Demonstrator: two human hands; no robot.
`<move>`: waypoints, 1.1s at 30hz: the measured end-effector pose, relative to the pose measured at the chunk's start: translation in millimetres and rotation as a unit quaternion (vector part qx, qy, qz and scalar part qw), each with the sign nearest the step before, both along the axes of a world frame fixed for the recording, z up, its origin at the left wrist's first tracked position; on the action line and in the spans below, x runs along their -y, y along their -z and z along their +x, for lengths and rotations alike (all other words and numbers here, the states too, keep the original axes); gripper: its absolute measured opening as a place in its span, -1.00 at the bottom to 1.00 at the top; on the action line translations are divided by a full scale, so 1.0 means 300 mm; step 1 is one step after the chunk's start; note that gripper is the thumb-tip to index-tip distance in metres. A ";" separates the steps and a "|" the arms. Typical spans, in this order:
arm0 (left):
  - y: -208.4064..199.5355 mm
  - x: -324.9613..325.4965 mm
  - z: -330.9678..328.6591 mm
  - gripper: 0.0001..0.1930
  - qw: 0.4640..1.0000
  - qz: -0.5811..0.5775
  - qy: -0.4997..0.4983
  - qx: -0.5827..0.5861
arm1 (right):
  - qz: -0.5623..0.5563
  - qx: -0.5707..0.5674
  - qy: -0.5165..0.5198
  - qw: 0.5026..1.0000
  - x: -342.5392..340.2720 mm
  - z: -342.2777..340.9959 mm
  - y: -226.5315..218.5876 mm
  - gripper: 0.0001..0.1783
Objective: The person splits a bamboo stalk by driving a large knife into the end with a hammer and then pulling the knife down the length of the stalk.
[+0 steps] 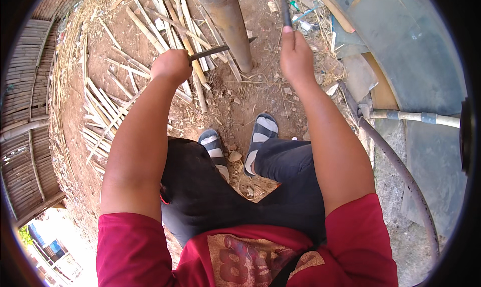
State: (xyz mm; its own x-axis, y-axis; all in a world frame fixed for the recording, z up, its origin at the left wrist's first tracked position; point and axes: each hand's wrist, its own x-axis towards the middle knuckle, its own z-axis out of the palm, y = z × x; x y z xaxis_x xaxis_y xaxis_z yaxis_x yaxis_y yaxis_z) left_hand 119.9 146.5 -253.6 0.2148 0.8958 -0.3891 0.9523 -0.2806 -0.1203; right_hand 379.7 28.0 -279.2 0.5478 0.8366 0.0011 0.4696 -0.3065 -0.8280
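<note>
My left hand [172,66] is wrapped round the handle of a long dark-bladed knife [210,51]. Its blade runs to the right across a thick brown bamboo pole [225,14], and the tip shows past the pole's right side. I cannot tell whether the blade is set into the bamboo or passes behind it. The pole's lower end is near the ground and its top leaves the frame. Raised to the right of the pole, my right hand [296,56] grips the dark handle of a hammer [285,9], whose head is mostly cut off by the top edge.
Split bamboo strips [105,116] lie strewn over the dirt at left. Grey sheets [426,41] lean at right, with a pale pipe [416,117] and a dark curved pipe [401,166] beside them. A woven bamboo wall [30,76] stands at far left. My sandalled feet [260,139] are below the pole.
</note>
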 end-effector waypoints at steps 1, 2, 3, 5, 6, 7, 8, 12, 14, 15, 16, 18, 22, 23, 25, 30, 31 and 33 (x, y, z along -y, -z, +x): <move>-0.003 0.003 -0.004 -0.74 1.000 0.006 0.003 0.008 | 0.008 -0.004 0.014 1.000 0.009 -0.011 -0.001 -0.39; 0.005 0.006 -0.009 -0.74 1.000 0.011 0.003 0.010 | 0.016 -0.008 0.028 0.999 0.022 -0.021 0.002 -0.39; 0.005 0.007 0.003 -0.74 1.000 0.001 0.003 0.005 | -0.009 0.051 -0.008 0.999 0.059 -0.018 0.092 -0.40; -0.008 -0.007 0.041 -0.73 1.000 -0.004 0.004 -0.003 | -0.049 0.171 -0.077 0.981 0.097 0.013 0.346 -0.39; -0.015 0.007 0.028 -0.72 1.000 0.016 0.007 0.004 | -0.072 0.125 -0.075 0.987 0.054 0.014 0.301 -0.40; -0.017 0.009 0.010 -0.73 1.000 0.010 0.003 -0.007 | -0.106 0.075 -0.077 0.988 0.034 -0.001 0.221 -0.40; -0.018 0.004 0.009 -0.73 1.000 0.002 0.003 -0.015 | -0.142 0.028 -0.074 0.987 0.021 -0.002 0.141 -0.40; 0.004 0.002 0.005 -0.75 1.000 0.007 0.005 0.009 | 0.005 0.004 0.005 1.000 -0.008 0.009 -0.037 -0.40; 0.021 -0.009 -0.027 -0.75 1.000 0.020 0.010 0.010 | 0.049 -0.014 0.017 0.999 0.018 -0.023 -0.056 -0.40; 0.025 -0.003 -0.015 -0.74 1.000 0.002 0.007 -0.005 | 0.001 0.054 -0.010 0.998 0.053 -0.028 0.046 -0.40; 0.013 -0.010 0.019 -0.74 1.000 -0.008 0.006 -0.014 | -0.042 0.127 -0.032 0.990 0.083 -0.014 0.183 -0.40; 0.006 0.019 0.013 -0.74 1.000 0.013 0.011 -0.008 | -0.151 0.092 -0.055 0.983 0.133 -0.036 0.280 -0.39; -0.018 -0.009 0.018 -0.72 0.999 -0.024 0.006 -0.024 | -0.123 0.028 -0.016 0.992 0.038 0.060 0.134 -0.37; -0.014 -0.006 0.012 -0.72 1.000 -0.022 -0.005 -0.016 | -0.086 0.000 -0.005 0.996 0.021 0.046 0.078 -0.37; -0.013 0.002 0.000 -0.71 1.000 -0.014 -0.019 -0.004 | -0.007 -0.057 0.019 0.998 -0.001 0.015 -0.002 -0.36; -0.018 0.002 0.030 -0.72 1.000 0.004 0.014 -0.005 | -0.143 0.049 -0.072 0.986 0.053 0.041 0.365 -0.32; -0.020 -0.002 0.006 -0.72 1.000 -0.005 -0.002 -0.014 | -0.167 0.035 -0.097 0.981 0.051 0.028 0.275 -0.32; -0.004 -0.014 -0.004 -0.72 0.999 -0.030 -0.022 -0.027 | -0.165 0.016 -0.094 0.982 0.049 0.025 0.133 -0.31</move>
